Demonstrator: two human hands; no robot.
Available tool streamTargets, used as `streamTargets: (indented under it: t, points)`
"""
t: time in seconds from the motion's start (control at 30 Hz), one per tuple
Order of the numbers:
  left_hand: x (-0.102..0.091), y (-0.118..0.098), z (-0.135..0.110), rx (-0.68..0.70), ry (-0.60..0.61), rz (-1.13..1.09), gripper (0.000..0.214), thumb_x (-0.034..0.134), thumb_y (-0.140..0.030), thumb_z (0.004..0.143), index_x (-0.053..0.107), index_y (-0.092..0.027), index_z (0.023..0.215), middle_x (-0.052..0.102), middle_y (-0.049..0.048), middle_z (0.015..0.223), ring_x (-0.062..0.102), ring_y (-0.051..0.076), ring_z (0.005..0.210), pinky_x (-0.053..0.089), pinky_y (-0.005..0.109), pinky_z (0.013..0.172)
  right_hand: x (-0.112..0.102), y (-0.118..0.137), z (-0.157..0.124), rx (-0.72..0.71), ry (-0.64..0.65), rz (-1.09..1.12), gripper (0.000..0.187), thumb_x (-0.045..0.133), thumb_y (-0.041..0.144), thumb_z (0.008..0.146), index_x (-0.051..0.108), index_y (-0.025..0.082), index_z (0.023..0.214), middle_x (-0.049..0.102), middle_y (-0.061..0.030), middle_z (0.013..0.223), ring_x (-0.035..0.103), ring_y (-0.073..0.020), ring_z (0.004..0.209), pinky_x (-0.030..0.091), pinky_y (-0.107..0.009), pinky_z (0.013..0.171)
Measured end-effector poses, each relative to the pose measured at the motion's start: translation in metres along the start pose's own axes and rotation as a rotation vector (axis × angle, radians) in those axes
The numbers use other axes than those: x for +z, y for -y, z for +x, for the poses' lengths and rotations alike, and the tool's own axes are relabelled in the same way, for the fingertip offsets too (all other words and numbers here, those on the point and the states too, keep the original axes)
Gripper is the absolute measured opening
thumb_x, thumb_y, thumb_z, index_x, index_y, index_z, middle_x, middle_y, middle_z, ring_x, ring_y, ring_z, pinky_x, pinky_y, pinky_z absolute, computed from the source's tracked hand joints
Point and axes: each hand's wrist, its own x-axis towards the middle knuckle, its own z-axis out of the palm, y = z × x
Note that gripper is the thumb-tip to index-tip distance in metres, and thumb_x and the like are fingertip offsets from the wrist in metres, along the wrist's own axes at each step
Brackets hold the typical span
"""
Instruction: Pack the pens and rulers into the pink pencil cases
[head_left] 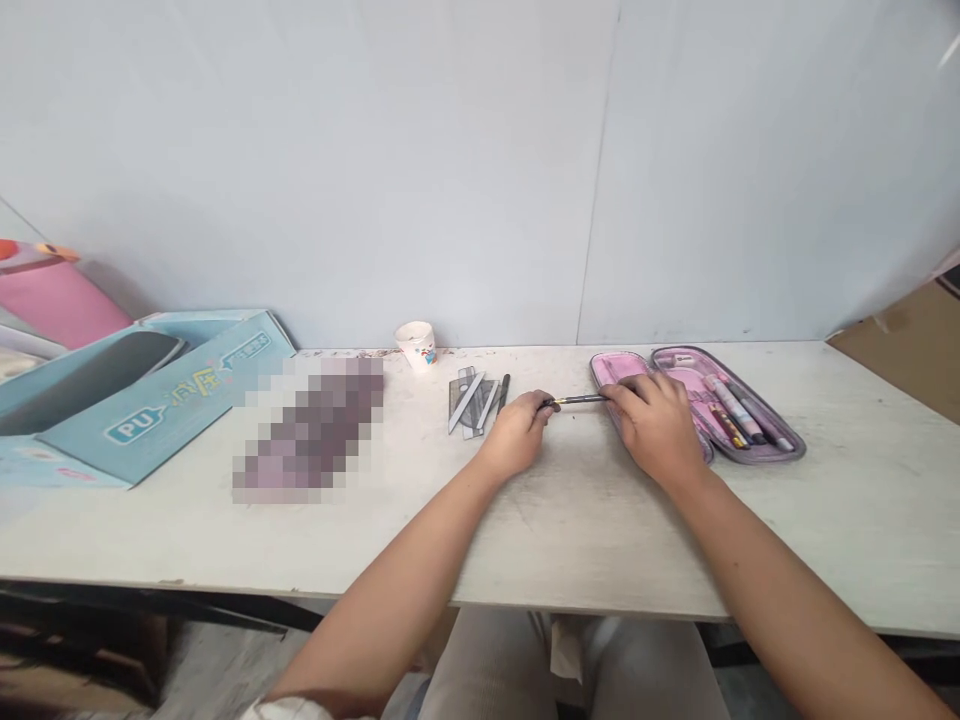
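My left hand and my right hand rest on the white table and each pinches one end of a thin dark pencil, which lies level between them. Just behind my right hand lies an open pink pencil case with several pens and pencils in its right half. Left of my left hand lie clear rulers and set squares with a dark pen beside them.
A small white paper cup stands against the back wall. A light blue cardboard box sits at the far left, with a blurred purplish patch beside it. Brown cardboard shows at the right edge.
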Motion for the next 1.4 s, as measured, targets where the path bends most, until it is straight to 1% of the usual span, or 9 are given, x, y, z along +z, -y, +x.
streamTargets:
  t: [0.13,0.4,0.57,0.7,0.87,0.97,1.03,1.2,1.4]
  points:
    - [0.005,0.0,0.0,0.08,0.048,0.113,0.024,0.037,-0.019,0.087,0.058,-0.015,0.096,0.064,0.0079,0.091,0.058,0.018,0.086,0.044,0.029,0.079,-0.001,0.01,0.001,-0.056,0.003,0.024,0.028,0.043,0.014,0.084,0.064,0.023,0.098,0.061,-0.0058,0.094,0.044,-0.0212,0.09,0.026,-0.036,0.084]
    - [0.013,-0.002,-0.001,0.167,-0.067,0.257,0.026,0.038,-0.012,0.084,0.057,-0.014,0.102,0.063,0.0092,0.094,0.057,0.019,0.092,0.046,0.033,0.083,0.002,0.031,0.002,-0.044,0.03,0.061,0.025,0.038,0.015,0.087,0.062,0.02,0.092,0.063,-0.0052,0.088,0.05,-0.0181,0.083,0.023,-0.037,0.085]
    - [0.015,-0.02,0.013,0.239,-0.139,0.307,0.03,0.036,-0.018,0.088,0.051,-0.016,0.115,0.059,0.0099,0.109,0.051,0.02,0.106,0.041,0.037,0.093,-0.002,0.01,0.002,0.059,0.015,0.044,0.03,0.034,0.029,0.092,0.062,0.02,0.096,0.065,-0.0052,0.087,0.053,-0.0174,0.08,0.025,-0.034,0.086]
    - [0.031,-0.049,0.03,0.297,-0.273,0.329,0.043,0.041,-0.021,0.087,0.037,-0.013,0.128,0.04,0.0165,0.134,0.034,0.024,0.126,0.031,0.045,0.103,-0.012,-0.026,-0.005,0.314,-0.084,-0.039,0.033,0.031,0.026,0.092,0.055,0.018,0.113,0.064,-0.0089,0.097,0.056,-0.0192,0.083,0.03,-0.032,0.081]
    - [0.075,-0.087,0.051,0.29,-0.023,0.335,0.037,0.041,-0.028,0.087,0.047,-0.015,0.12,0.044,0.0156,0.131,0.038,0.026,0.124,0.033,0.046,0.1,-0.017,-0.072,-0.027,0.594,-0.064,-0.142,0.035,0.034,0.018,0.088,0.055,0.017,0.116,0.061,-0.013,0.099,0.057,-0.022,0.084,0.035,-0.033,0.075]
    - [0.097,-0.102,0.057,0.299,0.127,0.351,0.034,0.039,-0.03,0.088,0.052,-0.017,0.116,0.05,0.0132,0.125,0.044,0.024,0.118,0.034,0.044,0.099,-0.013,-0.085,-0.035,0.631,-0.003,-0.158,0.032,0.039,0.017,0.085,0.059,0.018,0.11,0.059,-0.0143,0.096,0.057,-0.0231,0.086,0.036,-0.034,0.075]
    - [0.103,-0.105,0.058,0.303,0.15,0.351,0.033,0.037,-0.029,0.088,0.053,-0.018,0.115,0.052,0.0119,0.122,0.046,0.023,0.115,0.034,0.042,0.099,-0.01,-0.087,-0.036,0.62,0.019,-0.158,0.031,0.04,0.017,0.084,0.06,0.018,0.108,0.059,-0.015,0.096,0.057,-0.0237,0.088,0.036,-0.035,0.075]
    - [0.08,-0.086,0.052,0.227,0.066,0.33,0.032,0.035,-0.027,0.089,0.054,-0.019,0.113,0.053,0.0092,0.118,0.047,0.021,0.112,0.035,0.041,0.097,-0.008,-0.085,-0.034,0.55,0.005,-0.138,0.031,0.04,0.018,0.084,0.061,0.017,0.107,0.058,-0.0151,0.103,0.052,-0.0255,0.097,0.035,-0.038,0.081]
    - [0.017,-0.022,0.021,0.034,-0.151,0.643,0.031,0.04,-0.029,0.086,0.051,-0.016,0.113,0.053,0.0122,0.115,0.046,0.026,0.109,0.032,0.044,0.095,-0.006,-0.077,-0.039,0.433,-0.035,-0.14,0.028,0.04,0.02,0.083,0.062,0.016,0.1,0.058,-0.0137,0.102,0.049,-0.026,0.098,0.034,-0.04,0.083]
